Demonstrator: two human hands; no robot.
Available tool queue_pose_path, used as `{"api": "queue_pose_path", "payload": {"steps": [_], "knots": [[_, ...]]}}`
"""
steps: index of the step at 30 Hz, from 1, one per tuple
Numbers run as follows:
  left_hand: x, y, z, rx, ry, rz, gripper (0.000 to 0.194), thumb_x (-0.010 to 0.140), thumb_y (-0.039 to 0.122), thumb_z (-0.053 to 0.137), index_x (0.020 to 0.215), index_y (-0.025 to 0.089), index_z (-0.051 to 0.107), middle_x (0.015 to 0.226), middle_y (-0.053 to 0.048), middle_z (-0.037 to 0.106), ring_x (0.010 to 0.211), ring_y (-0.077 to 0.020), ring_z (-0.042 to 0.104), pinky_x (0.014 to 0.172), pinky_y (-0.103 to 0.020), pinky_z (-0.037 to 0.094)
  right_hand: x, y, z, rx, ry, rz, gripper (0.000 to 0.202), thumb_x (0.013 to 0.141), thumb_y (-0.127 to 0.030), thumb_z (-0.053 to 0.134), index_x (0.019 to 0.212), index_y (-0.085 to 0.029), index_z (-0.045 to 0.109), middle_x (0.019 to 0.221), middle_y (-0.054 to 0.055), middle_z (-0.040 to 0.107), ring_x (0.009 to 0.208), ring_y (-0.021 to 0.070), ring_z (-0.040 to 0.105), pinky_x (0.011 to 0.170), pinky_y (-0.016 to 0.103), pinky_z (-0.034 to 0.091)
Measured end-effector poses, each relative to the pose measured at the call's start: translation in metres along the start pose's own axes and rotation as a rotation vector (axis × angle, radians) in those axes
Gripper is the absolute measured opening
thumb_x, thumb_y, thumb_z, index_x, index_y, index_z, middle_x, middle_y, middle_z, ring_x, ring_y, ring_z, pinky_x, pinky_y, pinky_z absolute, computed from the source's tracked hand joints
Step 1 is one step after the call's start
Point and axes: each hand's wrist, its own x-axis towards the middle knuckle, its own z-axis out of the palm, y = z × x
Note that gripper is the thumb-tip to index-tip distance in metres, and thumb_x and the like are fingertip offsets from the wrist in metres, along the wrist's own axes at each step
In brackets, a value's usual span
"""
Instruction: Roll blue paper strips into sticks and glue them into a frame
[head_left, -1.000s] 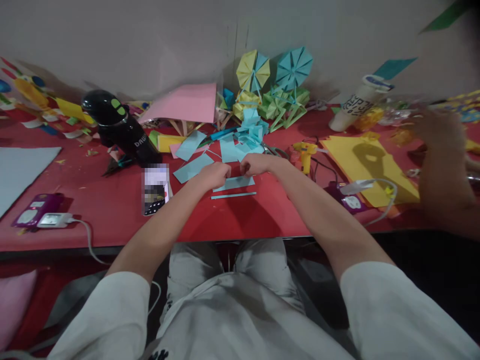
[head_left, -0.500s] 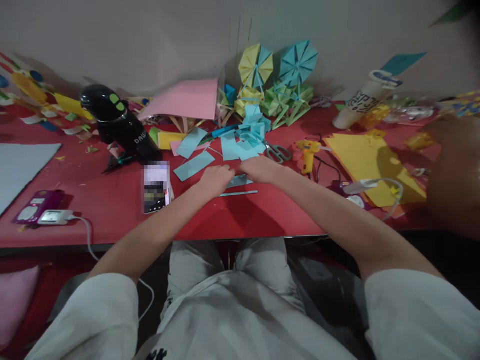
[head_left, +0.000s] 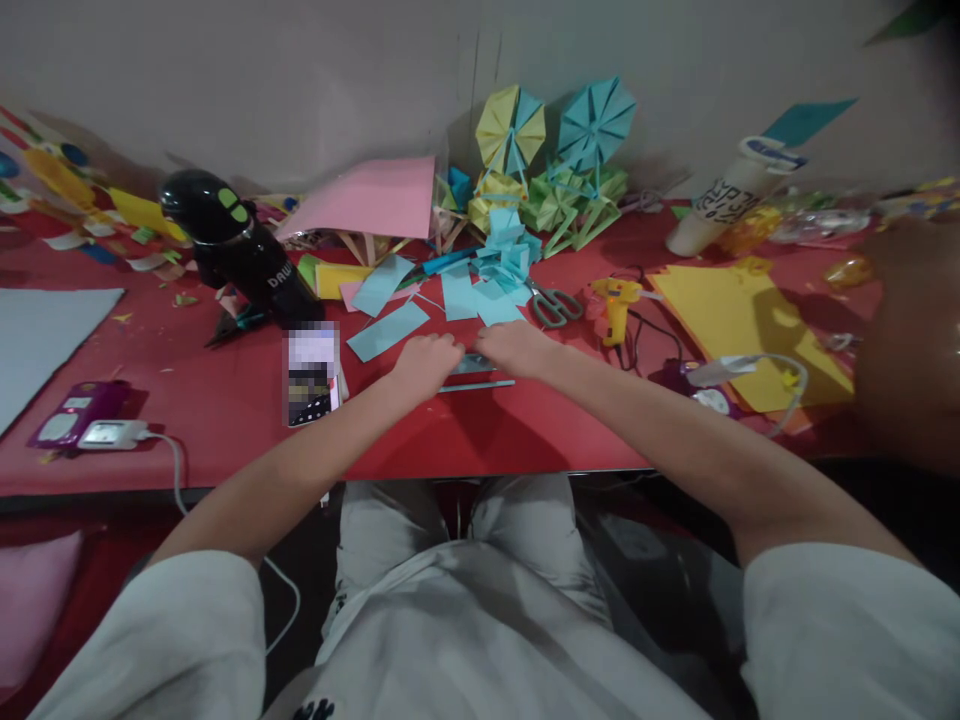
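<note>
My left hand (head_left: 429, 362) and my right hand (head_left: 517, 348) are close together over the red table (head_left: 495, 435), fingers curled inward. Between and under them lies a blue paper piece (head_left: 469, 366), partly hidden by the fingers. Both hands are closed at its ends, though the fingertips are too small to make out. Just in front lies a thin blue paper strip (head_left: 480, 386). Beyond the hands are a heap of cut blue paper (head_left: 504, 265) and scissors (head_left: 553, 305). Left of them rests a flat blue rectangle (head_left: 388, 331).
A black bottle (head_left: 244, 245) leans left, with a phone (head_left: 311, 375) before it. At right are a yellow glue gun (head_left: 616, 305), yellow sheets (head_left: 739, 325) and a white cup (head_left: 716, 205). Folded paper umbrellas (head_left: 596, 125) stand behind. A bare arm (head_left: 911, 350) shows at far right.
Both hands have shifted slightly left, staying close together, and the blue piece between them is lower and more covered. The paper strip in front has not moved.
</note>
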Motion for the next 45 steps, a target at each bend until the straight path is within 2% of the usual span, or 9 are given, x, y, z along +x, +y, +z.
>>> {"api": "queue_pose_path", "payload": {"steps": [4,8,12,19,24,30,38,45], "knots": [[0.001,-0.005,0.007,-0.010,0.034,-0.033,0.034,0.093,0.001,0.042,0.109,0.012,0.070,0.108,-0.016,0.069,0.100,-0.0288,0.070,0.076,-0.035,0.051,0.003,0.001,-0.001,0.119,-0.041,0.061,0.025,0.091,-0.012,0.053,0.108,-0.016,0.070,0.111,0.012,0.073,0.103,0.0246,0.067,0.068,0.029,0.038],[0.001,-0.003,0.011,-0.006,0.072,-0.071,0.034,0.094,0.004,0.041,0.104,0.011,0.073,0.104,-0.017,0.070,0.096,-0.0303,0.070,0.073,-0.037,0.051,0.004,0.005,0.000,0.183,-0.026,0.024,0.025,0.091,-0.013,0.052,0.108,-0.017,0.070,0.111,0.011,0.072,0.103,0.0227,0.066,0.071,0.028,0.039],[0.001,-0.004,0.015,0.015,0.096,-0.040,0.034,0.095,0.006,0.041,0.102,0.011,0.074,0.101,-0.017,0.069,0.096,-0.0307,0.069,0.072,-0.037,0.050,0.004,0.003,0.005,0.161,0.028,0.015,0.030,0.095,-0.015,0.047,0.116,-0.018,0.068,0.118,0.012,0.070,0.109,0.0241,0.064,0.074,0.030,0.041],[0.000,-0.007,0.013,0.024,0.078,-0.015,0.034,0.096,0.007,0.040,0.103,0.011,0.073,0.103,-0.017,0.069,0.097,-0.0296,0.069,0.072,-0.036,0.049,0.010,-0.006,0.004,0.134,0.026,0.039,0.032,0.099,-0.017,0.043,0.117,-0.018,0.069,0.120,0.012,0.070,0.108,0.0232,0.065,0.076,0.030,0.043],[-0.004,-0.009,0.011,0.056,0.054,0.009,0.034,0.095,0.003,0.040,0.108,0.011,0.071,0.108,-0.017,0.068,0.099,-0.0280,0.068,0.070,-0.033,0.049,0.008,-0.003,0.005,0.105,0.030,0.016,0.033,0.099,-0.014,0.042,0.120,-0.020,0.067,0.120,0.010,0.070,0.108,0.0213,0.065,0.075,0.028,0.043],[-0.004,-0.008,0.010,0.090,0.061,0.058,0.033,0.096,0.003,0.041,0.111,0.009,0.069,0.105,-0.018,0.067,0.102,-0.0291,0.067,0.072,-0.034,0.049,0.001,0.001,0.002,0.048,0.008,0.007,0.032,0.098,-0.010,0.043,0.121,-0.017,0.065,0.119,0.011,0.070,0.108,0.0232,0.066,0.071,0.028,0.041],[-0.009,-0.003,0.009,0.068,0.037,0.039,0.032,0.095,0.002,0.042,0.112,0.008,0.069,0.110,-0.019,0.067,0.103,-0.0285,0.066,0.069,-0.032,0.049,-0.015,-0.028,-0.011,-0.022,-0.028,0.149,0.039,0.100,-0.006,0.033,0.122,-0.010,0.065,0.120,0.019,0.067,0.113,0.0275,0.065,0.078,0.032,0.050],[-0.015,0.001,0.012,0.022,0.014,-0.001,0.035,0.095,0.003,0.038,0.110,0.006,0.069,0.106,-0.020,0.066,0.095,-0.0301,0.069,0.067,-0.035,0.051,-0.022,-0.036,0.004,0.004,0.004,0.173,0.041,0.097,-0.003,0.032,0.120,-0.007,0.066,0.123,0.022,0.063,0.116,0.0307,0.061,0.082,0.038,0.057]]}}
